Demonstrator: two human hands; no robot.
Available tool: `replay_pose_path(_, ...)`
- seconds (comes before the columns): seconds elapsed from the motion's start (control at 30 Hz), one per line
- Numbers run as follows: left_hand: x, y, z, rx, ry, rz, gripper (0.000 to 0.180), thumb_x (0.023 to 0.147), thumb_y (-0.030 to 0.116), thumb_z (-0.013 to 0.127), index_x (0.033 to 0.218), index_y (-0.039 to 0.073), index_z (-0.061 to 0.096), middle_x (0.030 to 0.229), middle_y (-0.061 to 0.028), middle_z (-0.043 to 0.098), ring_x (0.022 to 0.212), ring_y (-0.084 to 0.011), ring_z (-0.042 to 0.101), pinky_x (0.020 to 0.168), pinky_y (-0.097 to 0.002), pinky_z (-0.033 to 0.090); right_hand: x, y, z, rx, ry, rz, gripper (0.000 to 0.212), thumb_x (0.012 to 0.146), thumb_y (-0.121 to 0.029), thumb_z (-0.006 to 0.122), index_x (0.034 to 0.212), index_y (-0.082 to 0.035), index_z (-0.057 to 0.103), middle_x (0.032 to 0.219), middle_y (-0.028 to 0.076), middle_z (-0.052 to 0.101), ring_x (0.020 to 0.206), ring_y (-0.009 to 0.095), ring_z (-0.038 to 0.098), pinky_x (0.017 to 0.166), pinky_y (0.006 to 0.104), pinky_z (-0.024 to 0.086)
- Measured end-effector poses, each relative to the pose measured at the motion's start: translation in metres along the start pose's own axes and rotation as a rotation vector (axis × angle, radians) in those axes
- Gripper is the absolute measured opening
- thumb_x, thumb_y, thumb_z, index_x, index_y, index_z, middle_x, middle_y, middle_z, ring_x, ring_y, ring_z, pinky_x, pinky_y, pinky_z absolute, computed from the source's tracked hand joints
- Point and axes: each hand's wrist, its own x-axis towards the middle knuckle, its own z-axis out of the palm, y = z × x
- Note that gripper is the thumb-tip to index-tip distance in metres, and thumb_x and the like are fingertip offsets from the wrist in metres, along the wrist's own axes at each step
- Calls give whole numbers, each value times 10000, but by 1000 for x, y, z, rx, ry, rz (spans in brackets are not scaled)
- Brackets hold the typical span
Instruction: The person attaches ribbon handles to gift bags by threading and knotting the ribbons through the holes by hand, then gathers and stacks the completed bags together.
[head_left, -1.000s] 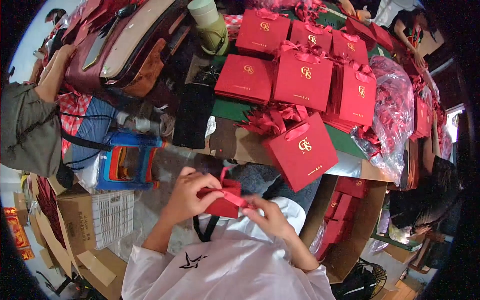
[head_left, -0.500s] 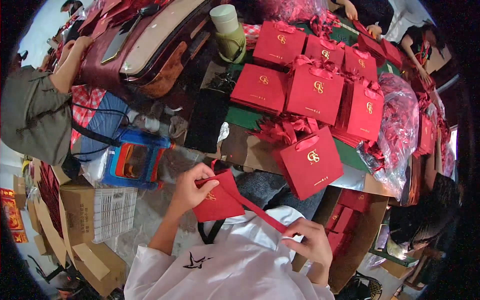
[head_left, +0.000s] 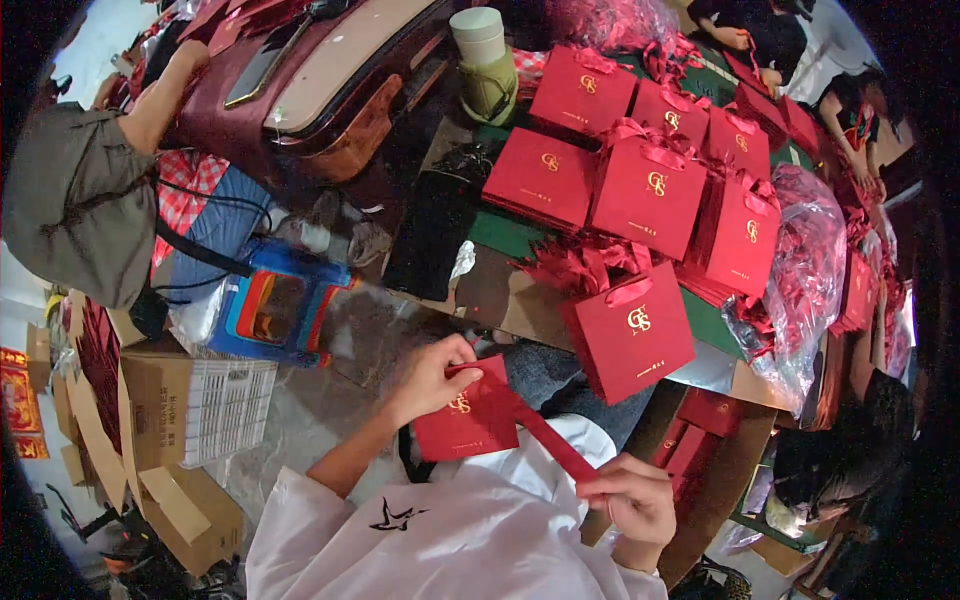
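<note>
Over my lap, my left hand (head_left: 437, 381) pinches the top edge of a small red paper bag (head_left: 466, 425) with a gold mark on its front. A red ribbon (head_left: 552, 444) stretches from the bag's upper right side to my right hand (head_left: 634, 498), whose fingers are closed on its end. The ribbon is drawn fairly straight and slants down to the right. How it joins the bag is not visible. Just beyond my hands, a larger-looking red gift bag (head_left: 634, 335) with a ribbon handle leans at the table's near edge.
Stacks of red bags (head_left: 648, 195) cover the green table, beside a plastic sack of ribbons (head_left: 795, 270). A green cup (head_left: 484, 65) stands behind. Below right is an open carton (head_left: 715, 490) holding red bags; at left are a blue stool (head_left: 285, 305) and a cardboard box (head_left: 165, 410). Other people work around.
Both hands and the small bag have shifted slightly right in the picture; the ribbon now slopes more steeply. The surroundings have shifted right too, as the view turned a little.
</note>
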Motion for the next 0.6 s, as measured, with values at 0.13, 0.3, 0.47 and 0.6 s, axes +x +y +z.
replay_pose_path(0.13, 3, 1, 10, 71, -18, 9, 204, 830, 151, 747, 932, 48, 604, 809, -90, 679, 749, -221, 679, 687, -338, 527, 24, 0, 8, -326, 10, -234, 185, 812, -159, 731, 933, -22, 761, 853, 101, 648, 783, 221, 626, 687, 339, 489)
replay_pose_path(0.3, -1, 14, 20, 89, -131, 186, 304, 797, 110, 735, 1051, 50, 580, 947, -131, 693, 879, -315, 687, 761, -408, 540, 86, 49, 45, -584, 193, -332, 225, 822, -139, 724, 1022, -35, 718, 874, 106, 617, 783, 260, 599, 683, 363, 488)
replay_pose_path(0.47, -5, 25, 18, 72, -169, 151, 400, 791, 53, 725, 1107, 60, 479, 935, -155, 677, 885, -351, 686, 715, -430, 532, 111, 99, 61, -879, 252, -219, 188, 817, -97, 712, 995, -43, 683, 842, 124, 596, 772, 315, 600, 685, 409, 496)
replay_pose_path(0.6, -8, 27, 18, 80, -158, 49, 367, 776, 101, 754, 1058, 61, 522, 917, -130, 682, 905, -321, 667, 799, -439, 508, 113, 109, 57, -816, 232, -227, 172, 817, -99, 715, 976, -45, 676, 837, 133, 602, 771, 329, 604, 688, 414, 494)
